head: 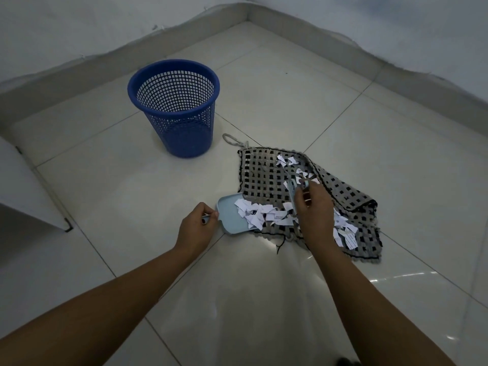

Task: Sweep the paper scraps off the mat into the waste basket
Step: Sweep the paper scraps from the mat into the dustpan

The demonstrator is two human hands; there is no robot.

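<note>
A grey and black checked mat point(266, 173) lies on the tiled floor, its right side folded over. White paper scraps point(266, 213) are strewn across it, most near the front edge. My left hand point(196, 228) grips the handle of a light blue dustpan point(229, 212), whose mouth rests on the mat's left edge with scraps inside. My right hand point(314, 207) holds a small light blue brush point(292, 191) over the scraps. A blue mesh waste basket point(174, 107) stands upright to the far left of the mat.
White walls with a grey skirting meet in a corner point(248, 11) behind the basket. A white cabinet edge point(31, 191) juts in at the left. Open tiled floor point(264, 299) lies in front of the mat.
</note>
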